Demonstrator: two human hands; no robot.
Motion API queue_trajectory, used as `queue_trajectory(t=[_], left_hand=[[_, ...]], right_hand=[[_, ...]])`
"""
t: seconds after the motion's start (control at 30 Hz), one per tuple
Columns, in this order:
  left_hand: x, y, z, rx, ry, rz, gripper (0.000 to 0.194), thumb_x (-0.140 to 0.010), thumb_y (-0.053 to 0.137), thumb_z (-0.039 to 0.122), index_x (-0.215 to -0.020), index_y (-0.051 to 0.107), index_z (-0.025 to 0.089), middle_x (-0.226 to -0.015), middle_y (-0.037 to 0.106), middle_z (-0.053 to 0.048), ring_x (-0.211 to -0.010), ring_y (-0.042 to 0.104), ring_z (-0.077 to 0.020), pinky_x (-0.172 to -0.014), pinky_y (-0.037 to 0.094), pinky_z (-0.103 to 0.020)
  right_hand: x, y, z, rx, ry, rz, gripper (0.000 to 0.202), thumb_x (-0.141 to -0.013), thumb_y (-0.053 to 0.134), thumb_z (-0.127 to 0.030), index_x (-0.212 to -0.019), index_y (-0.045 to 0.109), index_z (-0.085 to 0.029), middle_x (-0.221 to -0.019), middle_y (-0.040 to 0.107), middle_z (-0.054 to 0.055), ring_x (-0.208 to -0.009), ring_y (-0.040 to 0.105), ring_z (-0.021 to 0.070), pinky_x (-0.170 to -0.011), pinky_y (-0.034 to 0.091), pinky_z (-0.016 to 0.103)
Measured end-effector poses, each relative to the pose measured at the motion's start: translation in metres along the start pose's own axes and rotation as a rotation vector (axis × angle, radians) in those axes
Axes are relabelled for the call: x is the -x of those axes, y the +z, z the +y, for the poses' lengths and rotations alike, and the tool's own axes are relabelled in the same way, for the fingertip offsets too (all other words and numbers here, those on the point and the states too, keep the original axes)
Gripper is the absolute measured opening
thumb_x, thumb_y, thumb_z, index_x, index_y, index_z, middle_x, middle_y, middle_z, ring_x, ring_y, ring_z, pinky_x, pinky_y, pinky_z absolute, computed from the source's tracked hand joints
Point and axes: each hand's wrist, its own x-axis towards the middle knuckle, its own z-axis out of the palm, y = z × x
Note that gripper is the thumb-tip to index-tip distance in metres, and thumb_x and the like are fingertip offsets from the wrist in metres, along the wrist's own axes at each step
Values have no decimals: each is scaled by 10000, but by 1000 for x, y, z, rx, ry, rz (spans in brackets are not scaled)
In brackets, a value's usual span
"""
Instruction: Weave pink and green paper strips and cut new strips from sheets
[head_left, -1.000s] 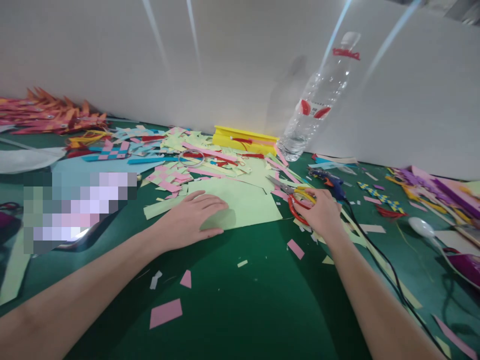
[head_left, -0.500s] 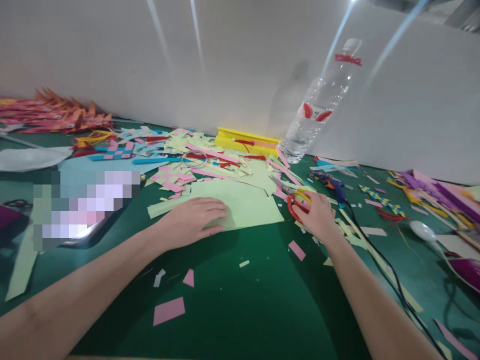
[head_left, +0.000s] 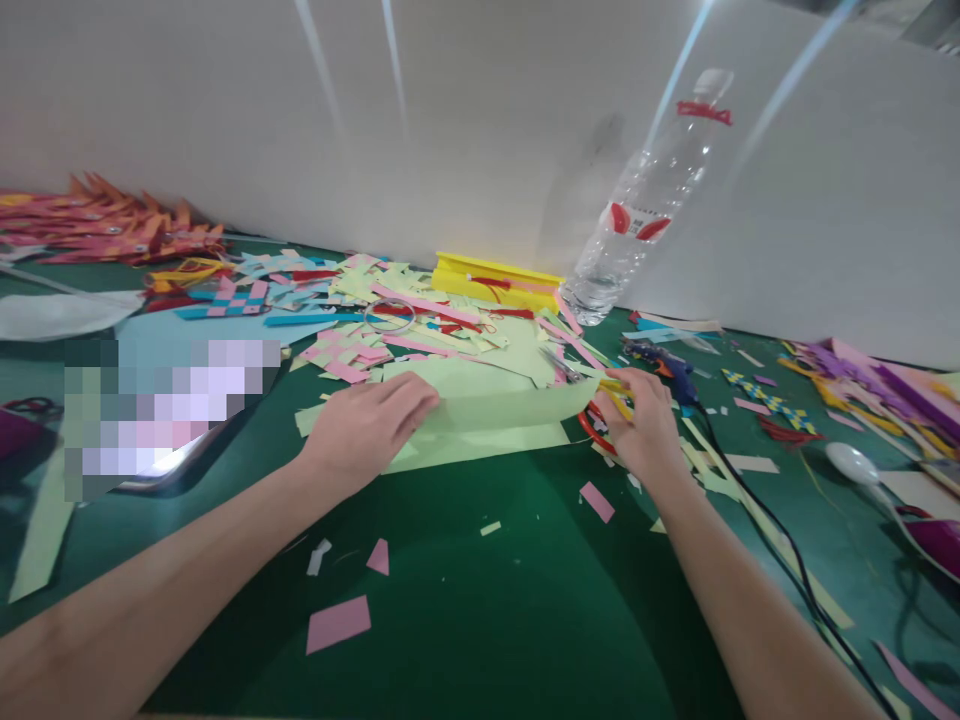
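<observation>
A pale green paper strip (head_left: 510, 408) is lifted between my two hands. My left hand (head_left: 367, 425) is closed on its left end, fingers bent over the edge. At the right end, my right hand (head_left: 637, 420) pinches the strip between thumb and fingers. Scissors with red and yellow handles (head_left: 596, 432) lie right by my right hand, partly covered by it and by the strip; whether the hand still touches them is hidden. Beneath the strip, more pale green paper (head_left: 480, 450) lies flat on the green table (head_left: 480, 620).
Paper scraps (head_left: 352, 350) are heaped behind my hands, beside a yellow folded piece (head_left: 495, 283). A clear bottle (head_left: 645, 200) stands by the wall. To the right are a glue gun (head_left: 667, 370) with a black cord and a white spoon (head_left: 851, 463). A blurred-out phone-like object (head_left: 180, 455) lies left.
Both hands have taken hold of a green strip and raised it off the flat paper. My right hand has moved from gripping the scissors' handles to the strip's end.
</observation>
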Motion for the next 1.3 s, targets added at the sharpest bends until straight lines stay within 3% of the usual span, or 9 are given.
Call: queue_trajectory(t=[0.1, 0.2, 0.33, 0.57, 0.67, 0.87, 0.93, 1.13, 1.3], left_hand=[[-2, -6, -2, 136, -230, 52, 350, -964, 305, 349, -856, 599, 191, -748, 682, -25, -559, 576, -139, -521, 421, -231], [-3, -1, -8, 169, -331, -120, 359, -944, 337, 379, -844, 626, 191, -723, 701, -32, -560, 603, -171, -487, 412, -247], [-1, 14, -17, 91, -252, -291, 303, -919, 392, 331, -837, 661, 218, -791, 740, -31, -646, 659, -211, -510, 425, -269], [-3, 16, -13, 129, -139, -400, 291, -927, 454, 402, -931, 678, 216, -826, 746, -27, -742, 647, -229, -761, 442, -374], [-3, 16, -11, 178, -57, -420, 262, -936, 456, 361, -924, 663, 201, -926, 741, -34, -802, 646, -220, -816, 407, -385], [-3, 17, -9, 197, 32, -328, 296, -959, 376, 324, -878, 630, 195, -904, 720, -25, -795, 628, -193, -829, 377, -385], [-4, 15, -7, 245, -21, -302, 290, -941, 401, 340, -865, 644, 203, -890, 724, -21, -787, 629, -193, -824, 394, -373], [-9, 9, -9, 520, -464, -319, 258, -833, 553, 417, -862, 723, 226, -921, 747, -25, -833, 656, -218, -748, 485, -300], [-9, 10, -15, 619, -552, -289, 236, -783, 614, 427, -819, 751, 238, -883, 754, -25, -801, 654, -216, -741, 507, -301]], right_hand=[[0, -2, -1, -83, 8, -5, 339, -849, 416, -323, -1137, 550, -206, -1145, 575, 133, -1042, 549, 277, -889, 438, 461], [0, -3, -3, -104, 29, -40, 321, -849, 396, -315, -1109, 560, -220, -1116, 613, 114, -1013, 575, 268, -886, 438, 460], [1, -3, -8, -119, 50, -74, 309, -847, 397, -285, -1097, 569, -224, -1125, 637, 107, -1068, 572, 282, -918, 419, 480], [6, -4, -21, -152, -46, -120, 302, -866, 451, -339, -1107, 556, -191, -1084, 647, 119, -1021, 595, 271, -907, 442, 462], [12, -7, -29, -156, -190, -225, 368, -863, 508, -392, -1185, 519, -214, -1164, 616, 112, -1069, 577, 269, -923, 445, 458], [26, -11, -49, -74, -597, -561, 727, -731, 673, -548, -1338, 409, -249, -1416, 454, 102, -1324, 369, 293, -1094, 281, 504], [29, -10, -53, -56, -591, -586, 732, -740, 658, -566, -1341, 392, -244, -1443, 426, 102, -1328, 365, 287, -1092, 284, 506], [30, -10, -55, -56, -559, -565, 508, -790, 656, -402, -1218, 442, -231, -1421, 455, 94, -1262, 433, 273, -1037, 362, 471], [30, -12, -56, -61, -591, -556, 366, -787, 664, -363, -1085, 497, -232, -1421, 450, 80, -1263, 420, 271, -1042, 350, 470]])
